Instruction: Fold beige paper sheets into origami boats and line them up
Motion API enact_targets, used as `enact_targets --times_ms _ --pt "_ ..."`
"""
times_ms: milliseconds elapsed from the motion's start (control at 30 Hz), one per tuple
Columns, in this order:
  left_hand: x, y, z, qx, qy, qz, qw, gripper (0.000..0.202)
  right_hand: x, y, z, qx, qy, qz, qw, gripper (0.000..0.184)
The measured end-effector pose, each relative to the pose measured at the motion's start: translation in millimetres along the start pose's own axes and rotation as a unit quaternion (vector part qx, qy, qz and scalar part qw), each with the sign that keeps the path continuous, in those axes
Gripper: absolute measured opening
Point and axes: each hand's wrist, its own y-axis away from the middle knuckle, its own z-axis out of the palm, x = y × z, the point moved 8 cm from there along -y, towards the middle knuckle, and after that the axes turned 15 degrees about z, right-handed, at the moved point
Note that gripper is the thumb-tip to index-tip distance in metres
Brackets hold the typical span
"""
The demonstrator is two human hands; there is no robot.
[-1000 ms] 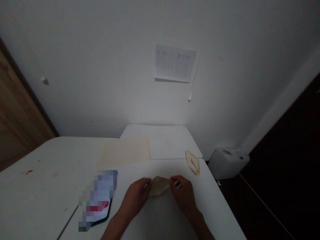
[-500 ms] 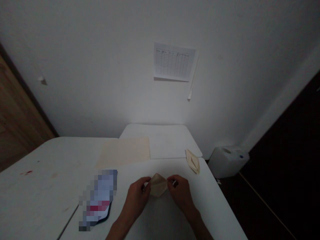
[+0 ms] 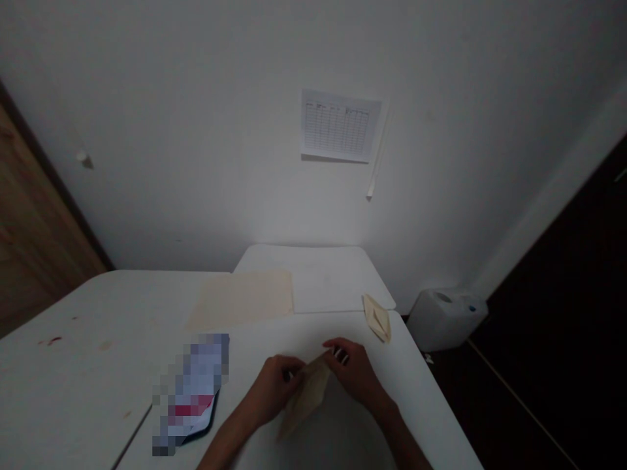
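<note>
Between my two hands is a folded piece of beige paper [image 3: 309,391], tilted, its lower end pointing down and to the left. My left hand [image 3: 277,386] is closed on its left edge, thumb and fingers pinching it. At the paper's upper right corner, my right hand [image 3: 349,367] is closed in a pinch too. A second folded beige paper [image 3: 377,318] lies on the white table near its right edge, beyond my right hand and apart from it. The fine folds of the held paper are blurred.
A flat beige sheet [image 3: 245,299] lies at the back of the white table [image 3: 416,391]. Left of my hands is a phone [image 3: 198,385], its screen pixelated. A printed sheet [image 3: 340,127] hangs on the wall. A white plastic container [image 3: 445,323] stands beyond the table's right edge.
The held paper has turned from a level diamond to a slanted position, with its lower end swung down left. My right hand has risen slightly and my left has lowered a little.
</note>
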Motion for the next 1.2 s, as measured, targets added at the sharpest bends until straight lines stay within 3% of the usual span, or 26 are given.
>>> enact_targets --times_ms 133,233,467,667,967,1200 --pt "-12.0 2.1 3.4 0.068 0.043 -0.040 0.996 0.033 12.8 8.4 15.9 -0.013 -0.030 0.043 0.999 0.037" --pt "-28.5 6.6 9.9 0.104 0.135 -0.072 0.983 0.036 27.1 12.2 28.3 -0.036 -0.052 0.065 0.996 0.029" --pt "-45.7 14.2 14.2 0.098 0.182 -0.092 0.974 0.037 51.3 8.8 28.2 -0.032 -0.131 0.120 0.984 0.036" --pt "-41.3 14.6 14.7 0.084 0.174 -0.091 0.977 0.041 53.0 10.6 24.9 -0.017 -0.114 0.118 0.986 0.024" --pt "-6.1 -10.9 -5.8 0.097 0.053 0.007 0.994 0.039 26.3 18.5 24.3 -0.028 -0.037 0.052 0.998 0.020" --pt "-9.2 -8.6 -17.3 0.151 -0.005 0.009 0.988 0.032 26.6 19.2 19.9 0.000 -0.023 0.069 0.997 0.023"
